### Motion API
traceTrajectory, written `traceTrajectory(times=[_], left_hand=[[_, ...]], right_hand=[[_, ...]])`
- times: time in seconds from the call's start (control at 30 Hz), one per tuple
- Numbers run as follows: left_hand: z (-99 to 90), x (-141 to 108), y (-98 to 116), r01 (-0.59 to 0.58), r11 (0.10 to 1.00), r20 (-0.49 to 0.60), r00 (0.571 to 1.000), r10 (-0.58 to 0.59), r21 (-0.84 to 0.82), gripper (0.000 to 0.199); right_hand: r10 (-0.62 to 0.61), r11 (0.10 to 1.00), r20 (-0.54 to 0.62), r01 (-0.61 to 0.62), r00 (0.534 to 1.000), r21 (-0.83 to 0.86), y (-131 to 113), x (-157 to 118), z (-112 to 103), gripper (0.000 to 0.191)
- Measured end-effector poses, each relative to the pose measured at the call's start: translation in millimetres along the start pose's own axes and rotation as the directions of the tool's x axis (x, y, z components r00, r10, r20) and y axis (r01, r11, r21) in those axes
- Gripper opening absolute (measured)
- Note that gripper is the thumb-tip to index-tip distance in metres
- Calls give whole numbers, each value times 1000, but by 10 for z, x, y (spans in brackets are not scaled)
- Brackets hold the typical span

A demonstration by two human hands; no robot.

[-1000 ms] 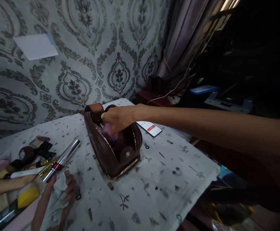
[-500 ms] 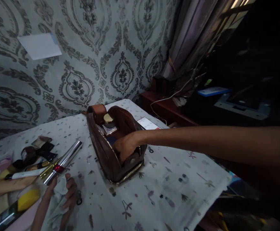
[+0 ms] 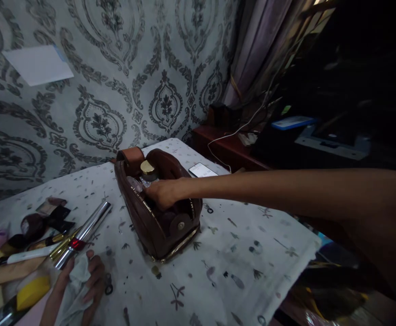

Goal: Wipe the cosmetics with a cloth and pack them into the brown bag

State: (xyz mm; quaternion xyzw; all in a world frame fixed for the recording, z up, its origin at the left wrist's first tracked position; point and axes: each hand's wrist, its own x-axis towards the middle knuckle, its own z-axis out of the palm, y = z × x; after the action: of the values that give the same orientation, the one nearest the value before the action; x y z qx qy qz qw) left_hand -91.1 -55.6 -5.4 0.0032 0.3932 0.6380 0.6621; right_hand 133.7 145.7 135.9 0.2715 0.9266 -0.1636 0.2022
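My right hand (image 3: pixel 164 192) reaches into an open brown makeup bag (image 3: pixel 133 222) with a gold zip. Its fingers point down among the contents, by a glittery item (image 3: pixel 148 181) and a gold-lidded jar (image 3: pixel 147 168). The fingertips are hidden, so whether they grip anything does not show. At lower left, my left hand (image 3: pixel 94 276) is closed around a crumpled white cloth or tissue (image 3: pixel 75 283). Just above it lies a silver tube with a red band (image 3: pixel 85 233), close to the thumb.
Brushes, such as one with a white handle (image 3: pixel 31 253), and a yellow-banded item (image 3: pixel 33 292) crowd the left of the patterned tablecloth (image 3: pixel 218 271). A phone (image 3: pixel 201 170) lies behind my right forearm. A cable (image 3: pixel 239 131) crosses the reddish-brown furniture (image 3: pixel 218 145).
Inside the bag, my right hand has moved back and left, from the front part toward the glittery item and jar. The left hand keeps the white cloth. The view has shifted slightly.
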Motion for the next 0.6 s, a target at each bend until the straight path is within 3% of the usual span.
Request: traceTrajectory(times=[0.13,0.27,0.6], left_hand=[[-4,-54,-27,-32,999,-4,999,32,0,18],[-11,-85,-44,-64,998,-13,998,63,-20,31],[41,-90,-49,-29,998,38,999,31,-54,29]], right_hand=[[-12,999,-35,11,999,-35,-28,-34,66,52],[91,982,-145,-113,985,-154,60,-28,4,48],[162,935,-225,-222,961,-276,181,203,121,47]])
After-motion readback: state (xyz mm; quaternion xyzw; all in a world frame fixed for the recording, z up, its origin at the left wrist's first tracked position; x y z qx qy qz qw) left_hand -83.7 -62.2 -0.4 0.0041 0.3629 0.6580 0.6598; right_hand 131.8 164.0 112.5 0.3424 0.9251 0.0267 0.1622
